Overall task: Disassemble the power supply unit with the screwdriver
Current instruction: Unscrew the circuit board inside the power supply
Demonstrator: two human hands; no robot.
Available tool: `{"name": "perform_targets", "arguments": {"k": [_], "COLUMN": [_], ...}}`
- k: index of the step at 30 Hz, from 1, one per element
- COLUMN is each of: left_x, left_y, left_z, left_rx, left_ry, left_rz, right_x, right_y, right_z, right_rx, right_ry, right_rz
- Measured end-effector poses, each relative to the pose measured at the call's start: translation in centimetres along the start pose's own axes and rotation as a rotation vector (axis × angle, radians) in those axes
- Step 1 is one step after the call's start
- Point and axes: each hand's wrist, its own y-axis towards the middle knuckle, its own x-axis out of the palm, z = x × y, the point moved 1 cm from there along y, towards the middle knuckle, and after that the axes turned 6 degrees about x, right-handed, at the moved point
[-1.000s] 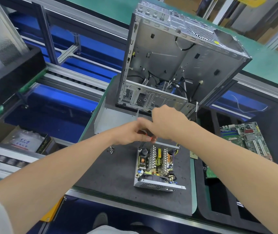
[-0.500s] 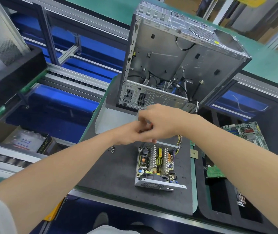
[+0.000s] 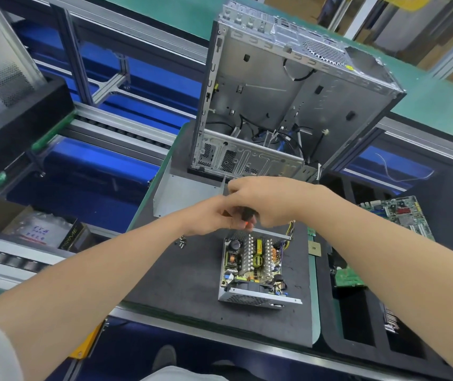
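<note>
Hardly anything has shifted: the right hand (image 3: 270, 202) and left hand (image 3: 210, 218) still grip the screwdriver (image 3: 247, 214) together, above the opened power supply (image 3: 252, 265) on the surface (image 3: 181, 270).

bench: green top (image 3: 439, 105) | frame: aluminium rails (image 3: 126, 134) | below: blue panels (image 3: 82, 171) | mat (image 3: 181, 276): black, on bench

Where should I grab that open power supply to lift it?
Grip the power supply unit by its near perforated wall, from the person's side, probably: that wall is bare metal, the open top exposes components, and the left hand and right hand crowd the far end.
</note>
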Motion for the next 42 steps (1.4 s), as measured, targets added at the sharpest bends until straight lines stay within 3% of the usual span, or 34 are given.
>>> {"name": "perform_targets", "arguments": {"k": [3,4,6,9,13,15,18,23,29,42], "left_x": [-0.1,-0.1,-0.1,-0.2,-0.2,-0.3,-0.2,-0.4,-0.4,-0.1], "left_y": [0.2,0.2,0.0,-0.1,-0.2,-0.3,-0.3,0.0,-0.2,0.4], "left_z": [-0.2,-0.3,-0.2,-0.4,-0.2,-0.1,-0.4,-0.3,-0.4,-0.8], "left_rx": [0.004,0.003,-0.008,-0.02,-0.016,-0.029,-0.041,-0.007,-0.022,-0.033], "left_ry": [0.026,0.026,0.003,-0.037,-0.037,0.0,0.025,0.057,-0.037,-0.138], "left_rz": [0.006,-0.007,-0.037,-0.048,-0.017,-0.031,-0.027,-0.012,-0.02,0.002], "right_x": [-0.8,-1.0,-0.7,-0.5,-1.1,-0.5,0.1,-1.1,-0.3,-0.3], "right_y": [0.2,0.3,0.9,0.8,0.1,0.4,0.7,0.4,-0.1,-0.1], "right_z": [-0.7,-1.1,-1.8,-1.6,-0.2,-0.2,-0.8,-0.7,-0.8,-1.0], "right_rx": [0.491,0.639,0.722,0.609,0.071,-0.039,-0.004,0.281,0.421,0.46], "right_ry": [0.18,0.221,0.307,0.297,-0.035,-0.068,-0.027,0.146,0.359,0.336], "right_rz": [0.026,-0.034,-0.212,-0.242,-0.079,-0.052,-0.022,-0.009,0.068,0.117]}}
